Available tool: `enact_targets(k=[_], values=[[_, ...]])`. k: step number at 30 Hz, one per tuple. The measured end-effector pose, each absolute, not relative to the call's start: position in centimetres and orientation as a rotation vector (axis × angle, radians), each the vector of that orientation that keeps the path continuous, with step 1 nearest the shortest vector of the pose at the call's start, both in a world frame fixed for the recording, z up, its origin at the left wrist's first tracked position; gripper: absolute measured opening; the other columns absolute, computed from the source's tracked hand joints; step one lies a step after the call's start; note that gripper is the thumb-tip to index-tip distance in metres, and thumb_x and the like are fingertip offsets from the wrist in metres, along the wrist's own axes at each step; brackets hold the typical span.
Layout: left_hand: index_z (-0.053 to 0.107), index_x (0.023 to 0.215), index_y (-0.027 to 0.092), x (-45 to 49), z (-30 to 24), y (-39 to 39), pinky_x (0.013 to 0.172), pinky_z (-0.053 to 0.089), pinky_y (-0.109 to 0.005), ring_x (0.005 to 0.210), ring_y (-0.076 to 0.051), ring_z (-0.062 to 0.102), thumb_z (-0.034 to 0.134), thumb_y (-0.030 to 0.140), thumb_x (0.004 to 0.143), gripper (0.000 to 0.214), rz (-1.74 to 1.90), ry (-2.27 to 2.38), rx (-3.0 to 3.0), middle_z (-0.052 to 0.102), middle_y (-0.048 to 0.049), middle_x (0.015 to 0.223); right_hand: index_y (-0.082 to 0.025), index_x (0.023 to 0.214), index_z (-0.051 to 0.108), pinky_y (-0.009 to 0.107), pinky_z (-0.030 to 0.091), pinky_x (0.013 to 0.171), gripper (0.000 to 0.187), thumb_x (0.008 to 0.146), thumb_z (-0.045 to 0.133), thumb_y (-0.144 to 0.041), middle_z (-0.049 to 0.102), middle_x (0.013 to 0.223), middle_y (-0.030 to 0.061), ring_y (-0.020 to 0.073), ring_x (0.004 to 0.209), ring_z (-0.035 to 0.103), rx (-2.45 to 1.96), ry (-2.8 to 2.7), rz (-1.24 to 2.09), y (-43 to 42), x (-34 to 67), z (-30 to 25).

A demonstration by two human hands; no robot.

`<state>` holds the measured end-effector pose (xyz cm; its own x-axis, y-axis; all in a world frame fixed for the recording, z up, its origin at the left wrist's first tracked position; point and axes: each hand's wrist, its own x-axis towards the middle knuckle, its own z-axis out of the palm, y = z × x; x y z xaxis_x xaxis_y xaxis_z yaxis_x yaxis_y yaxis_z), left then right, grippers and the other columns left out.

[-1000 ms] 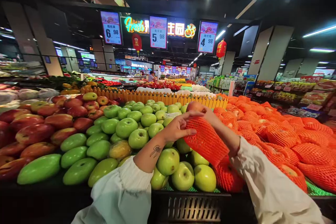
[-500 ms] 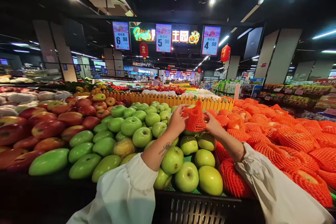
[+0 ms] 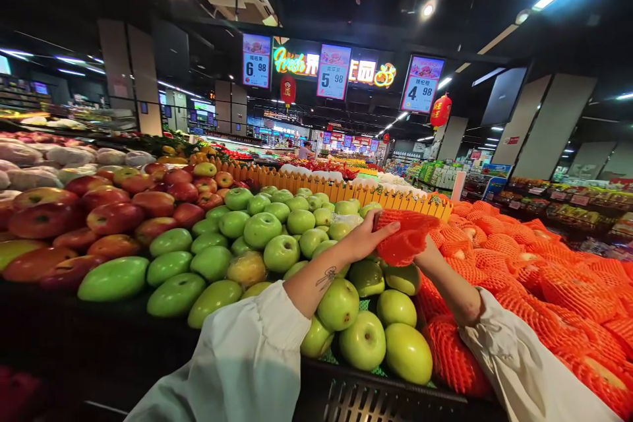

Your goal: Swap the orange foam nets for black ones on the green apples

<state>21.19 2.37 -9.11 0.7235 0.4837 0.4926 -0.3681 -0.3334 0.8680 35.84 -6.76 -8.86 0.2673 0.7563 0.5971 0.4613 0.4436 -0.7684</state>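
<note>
A red-orange foam fruit net (image 3: 406,236) is stretched between my two hands above the green apples. My left hand (image 3: 368,237) grips its left end, thumb lying across the mesh. My right hand (image 3: 426,253) holds the net from its right side, with most of its fingers hidden behind or inside the mesh. Whether a fruit is inside the net I cannot tell. Just below are several green apples (image 3: 362,341) in a black crate (image 3: 366,402).
Red apples (image 3: 113,219) are heaped to the left. Oranges in red-orange foam nets (image 3: 548,270) fill the right side. A low yellow picket fence (image 3: 346,191) runs behind the apples. Price signs (image 3: 333,72) hang overhead, and a person (image 3: 305,150) stands far back.
The net has gone from upright and bunched to lying sideways, stretched wider. My right hand has moved behind or into it. The view has shifted slightly left.
</note>
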Motion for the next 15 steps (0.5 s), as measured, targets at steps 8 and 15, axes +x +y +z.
enact_targets(k=[8,15], values=[[0.042,0.133,0.026,21.0,-8.4,1.8,0.076,0.058,-0.033,0.088,-0.02,0.069,0.064,0.055,0.088,0.058,0.907,0.215,1.55,0.064,-0.0109,0.131,-0.027,0.073,0.068,0.046,0.058,0.091,0.023,0.06,0.084,-0.038,0.076,0.078,0.0004,0.0251,0.085,0.069,-1.061,-1.048,0.463,-7.4,35.8,-8.6],[0.04,0.138,0.026,20.6,-8.2,1.7,0.054,0.049,-0.026,0.061,-0.012,0.061,0.064,0.058,0.088,0.064,0.868,0.264,1.576,0.069,-0.0063,0.109,-0.03,0.085,0.071,0.044,0.055,0.103,0.021,0.072,0.068,-0.045,0.079,0.101,0.001,0.0253,0.112,0.068,-0.878,-0.925,0.631,-9.0,34.7,-7.2]])
